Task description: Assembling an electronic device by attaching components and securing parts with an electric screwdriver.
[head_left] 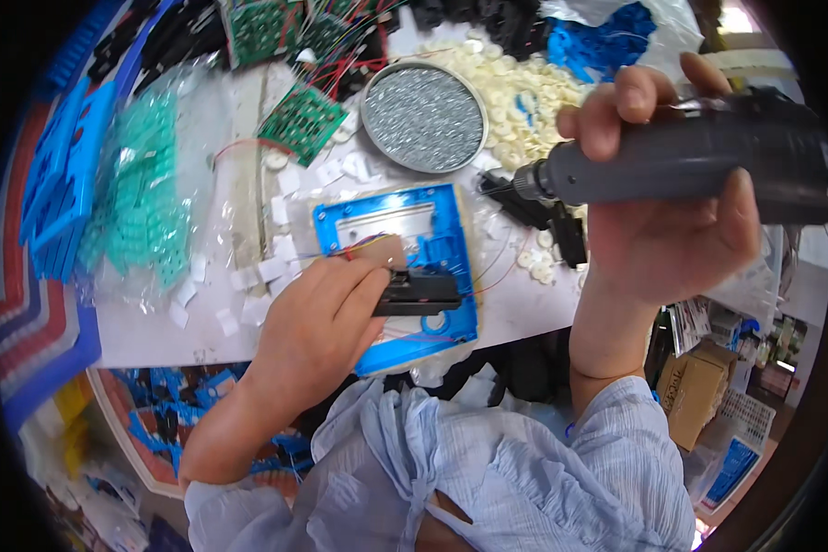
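My right hand (pixel 658 202) grips a dark grey electric screwdriver (pixel 672 166) held sideways, its tip pointing left over the table. Fingers wrap it from above, with the thumb below. My left hand (pixel 327 322) is closed on a black plastic part (pixel 420 292) above a blue plastic housing (pixel 465 276). Thin coloured wires (pixel 368 247) run beside those fingers into the housing. Just under the screwdriver's tip lie black plastic pieces (pixel 524 204) on the table.
A round dish of small screws (pixel 423 118) stands beyond the housing, beside a heap of cream-coloured discs (pixel 506 64). Green circuit boards (pixel 304 121) with wires lie at the back. Bagged teal parts (pixel 147 175) and stacked blue frames (pixel 69 184) sit left. Cardboard box (pixel 695 391) at lower right.
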Demonstrator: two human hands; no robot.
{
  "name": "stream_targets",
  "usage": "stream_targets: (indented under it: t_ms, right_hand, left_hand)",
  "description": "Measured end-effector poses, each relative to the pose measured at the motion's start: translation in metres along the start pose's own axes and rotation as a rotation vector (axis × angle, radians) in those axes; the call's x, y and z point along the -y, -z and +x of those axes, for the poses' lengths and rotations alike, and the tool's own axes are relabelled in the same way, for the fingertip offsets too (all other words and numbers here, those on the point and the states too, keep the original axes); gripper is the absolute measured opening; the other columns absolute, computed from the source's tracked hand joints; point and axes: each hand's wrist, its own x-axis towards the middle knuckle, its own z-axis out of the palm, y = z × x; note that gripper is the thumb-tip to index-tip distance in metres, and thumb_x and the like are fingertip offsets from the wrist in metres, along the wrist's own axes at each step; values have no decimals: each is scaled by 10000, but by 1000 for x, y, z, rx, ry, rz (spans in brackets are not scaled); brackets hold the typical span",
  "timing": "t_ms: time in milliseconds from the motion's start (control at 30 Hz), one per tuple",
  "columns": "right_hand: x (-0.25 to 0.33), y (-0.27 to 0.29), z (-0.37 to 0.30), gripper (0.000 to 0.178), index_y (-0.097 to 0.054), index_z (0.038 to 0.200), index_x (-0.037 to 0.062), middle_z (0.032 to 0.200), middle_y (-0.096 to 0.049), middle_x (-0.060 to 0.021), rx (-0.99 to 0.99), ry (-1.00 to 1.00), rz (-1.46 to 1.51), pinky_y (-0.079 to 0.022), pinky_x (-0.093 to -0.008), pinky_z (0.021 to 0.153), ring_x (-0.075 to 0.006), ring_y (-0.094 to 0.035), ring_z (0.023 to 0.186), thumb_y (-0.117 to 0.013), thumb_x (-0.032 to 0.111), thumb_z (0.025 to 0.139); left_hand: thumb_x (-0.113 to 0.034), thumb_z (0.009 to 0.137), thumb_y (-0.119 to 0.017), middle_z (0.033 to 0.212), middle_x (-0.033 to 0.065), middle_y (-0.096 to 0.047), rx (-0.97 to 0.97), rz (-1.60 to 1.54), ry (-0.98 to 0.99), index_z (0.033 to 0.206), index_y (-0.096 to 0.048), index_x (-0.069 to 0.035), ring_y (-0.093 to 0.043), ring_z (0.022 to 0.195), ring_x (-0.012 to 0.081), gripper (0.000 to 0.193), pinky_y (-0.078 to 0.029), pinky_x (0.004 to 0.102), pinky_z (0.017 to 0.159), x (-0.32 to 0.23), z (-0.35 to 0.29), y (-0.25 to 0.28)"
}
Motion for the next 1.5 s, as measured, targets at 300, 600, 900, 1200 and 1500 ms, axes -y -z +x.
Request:
stream_targets:
  t_ms: [300,600,900,1200,1500]
  right_hand:
    - [-38,-13,-1,568,-468,1455,93,1137,-536,-58,292,-56,50,-440,-372,799,-133,-541,796,-536,379,969]
    - [-36,-20,-14,526,-501,1402,122,1101,-537,-32,290,-115,65,-444,-349,760,-113,-551,764,-607,371,952]
    - [-28,-13,-17,500,-529,1380,133,1081,-532,-20,276,-141,60,-425,-332,755,-109,-541,776,-612,360,942]
    - [-21,-7,-20,495,-545,1362,127,1068,-522,-19,228,-124,20,-419,-329,763,-102,-530,772,-593,377,938]
    - [-17,-4,-18,492,-556,1358,129,1068,-524,-16,249,-140,5,-419,-327,775,-99,-539,782,-594,375,933]
  left_hand:
    - [-77,713,-807,1215,182,-631,5,-9,-7,1202,-614,33,-640,1014,377,537,-541,464,867,3,-4,-3]
    - [-65,704,-806,1228,178,-628,-5,-31,9,1179,-643,34,-645,1051,374,512,-541,463,884,2,0,-4]
    - [-50,689,-807,1202,156,-631,-39,-22,-14,1181,-647,16,-647,1046,356,522,-544,441,879,5,-5,-9]
    - [-59,697,-823,1230,160,-643,-62,-70,5,1202,-646,3,-662,1054,349,539,-557,432,889,8,-9,-9]
    - [-78,718,-819,1277,179,-628,-86,-54,-5,1204,-640,24,-656,1081,358,528,-553,435,910,8,-14,-12]
